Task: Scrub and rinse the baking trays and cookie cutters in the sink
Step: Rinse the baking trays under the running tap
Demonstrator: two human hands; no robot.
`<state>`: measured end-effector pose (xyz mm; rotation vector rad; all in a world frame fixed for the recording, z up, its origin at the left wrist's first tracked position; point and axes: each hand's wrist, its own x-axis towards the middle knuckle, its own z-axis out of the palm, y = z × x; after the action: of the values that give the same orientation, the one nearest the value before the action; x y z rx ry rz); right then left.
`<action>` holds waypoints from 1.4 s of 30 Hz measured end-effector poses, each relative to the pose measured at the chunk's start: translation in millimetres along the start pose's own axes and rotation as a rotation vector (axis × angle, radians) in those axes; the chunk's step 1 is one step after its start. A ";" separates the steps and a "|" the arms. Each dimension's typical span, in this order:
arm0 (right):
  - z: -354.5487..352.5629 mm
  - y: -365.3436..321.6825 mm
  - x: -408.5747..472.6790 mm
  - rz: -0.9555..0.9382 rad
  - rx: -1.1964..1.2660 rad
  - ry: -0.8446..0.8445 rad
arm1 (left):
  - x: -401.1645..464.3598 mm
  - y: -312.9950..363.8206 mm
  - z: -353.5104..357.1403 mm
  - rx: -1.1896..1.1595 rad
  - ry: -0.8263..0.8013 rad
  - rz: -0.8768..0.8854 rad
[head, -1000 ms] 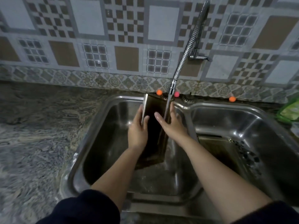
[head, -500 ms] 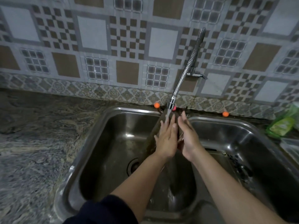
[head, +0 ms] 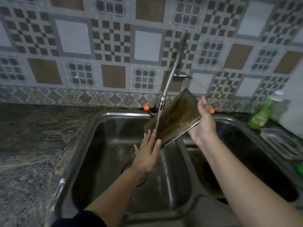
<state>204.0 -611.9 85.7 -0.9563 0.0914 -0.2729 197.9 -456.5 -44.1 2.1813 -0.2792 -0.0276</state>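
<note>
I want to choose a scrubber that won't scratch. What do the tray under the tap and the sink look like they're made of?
The baking tray looks like thin metal with a dark, brown-stained surface; its rim shines silvery, so probably steel or aluminium, and any coating cannot be told. The sink appears to be brushed stainless steel: grey, softly reflective, with pressed rounded corners.

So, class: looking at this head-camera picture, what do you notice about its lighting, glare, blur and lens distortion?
Head view: dim overall, with both basins of the sink falling into deep shadow; soft glare along the sink's rim and on the faucet; wide-angle bending curves the counter edge and tile lines near the borders; the green bottle at right looks soft and smeared; the baking tray under the water stays fairly sharp.
</note>
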 end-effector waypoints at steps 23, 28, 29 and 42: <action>-191.4 -73.3 51.1 -0.137 -1.280 -0.017 | 22.1 169.1 118.9 -0.305 0.407 0.238; -256.2 -52.0 62.2 0.006 -1.506 -0.049 | 22.1 136.8 141.2 0.181 0.150 0.026; -267.2 -48.3 64.0 0.062 -1.532 -0.070 | 21.7 127.4 140.0 0.337 0.082 -0.083; -321.1 28.1 68.0 0.578 -1.967 -0.212 | 10.7 73.9 163.1 0.891 -0.129 -0.305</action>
<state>211.5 -869.8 -119.2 -2.8055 0.4774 0.6463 174.3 -630.7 -79.6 3.0991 -0.0115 -0.2585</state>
